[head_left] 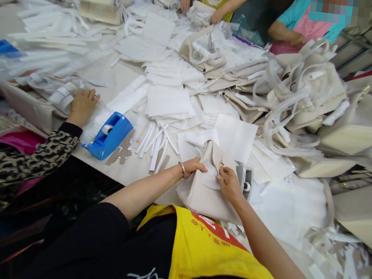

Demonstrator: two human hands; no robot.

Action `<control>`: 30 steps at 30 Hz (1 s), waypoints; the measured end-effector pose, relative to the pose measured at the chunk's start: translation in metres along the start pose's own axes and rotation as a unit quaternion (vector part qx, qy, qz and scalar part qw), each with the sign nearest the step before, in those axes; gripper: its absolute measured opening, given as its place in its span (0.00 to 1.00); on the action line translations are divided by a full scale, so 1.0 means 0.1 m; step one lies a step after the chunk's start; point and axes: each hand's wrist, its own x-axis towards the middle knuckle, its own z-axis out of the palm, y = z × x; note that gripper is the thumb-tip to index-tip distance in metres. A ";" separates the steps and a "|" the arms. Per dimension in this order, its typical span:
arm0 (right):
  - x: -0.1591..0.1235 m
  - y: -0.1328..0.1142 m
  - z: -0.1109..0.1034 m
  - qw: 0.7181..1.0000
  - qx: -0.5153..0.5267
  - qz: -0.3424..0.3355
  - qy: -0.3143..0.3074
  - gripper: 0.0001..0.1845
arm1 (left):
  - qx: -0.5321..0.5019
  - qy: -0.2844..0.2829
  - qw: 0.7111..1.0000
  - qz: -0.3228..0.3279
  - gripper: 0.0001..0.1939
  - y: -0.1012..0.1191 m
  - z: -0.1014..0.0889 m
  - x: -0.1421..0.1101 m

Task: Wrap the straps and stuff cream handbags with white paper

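Note:
A cream handbag (pixel 204 199) stands on the table right in front of me, its flap toward me. My left hand (pixel 195 166), with a twisted bracelet on the wrist, is closed on the bag's upper left edge. The fingers of my right hand (pixel 229 184) pinch at a small gold-coloured clasp (pixel 220 165) on the bag's front. Just behind my right hand a grey tape dispenser (pixel 247 185) is partly hidden. White paper sheets (pixel 235 136) lie beyond the bag.
A blue tape dispenser (pixel 112 136) and thin white strips (pixel 153 142) lie to the left. Cream handbags (pixel 358 120) pile up at the right. A co-worker's hand (pixel 83 104) rests on a bag at the left; other people work across the table.

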 end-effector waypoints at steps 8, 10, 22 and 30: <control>-0.12 -0.22 -0.30 0.998 -0.022 0.019 0.053 0.21 | 0.133 -0.005 0.990 0.037 0.19 0.21 0.33 -0.19; -0.18 -0.38 -0.63 0.997 0.013 0.037 0.066 0.20 | 0.249 -0.022 0.965 0.078 0.17 0.39 0.55 -0.34; 0.19 -1.09 -0.92 0.752 0.614 0.076 0.227 0.24 | 0.643 0.166 0.679 0.313 0.26 0.79 1.69 -0.41; 0.93 -0.98 -0.36 0.874 0.459 0.056 0.147 0.23 | 0.535 0.231 0.766 0.271 0.16 0.83 1.33 -0.17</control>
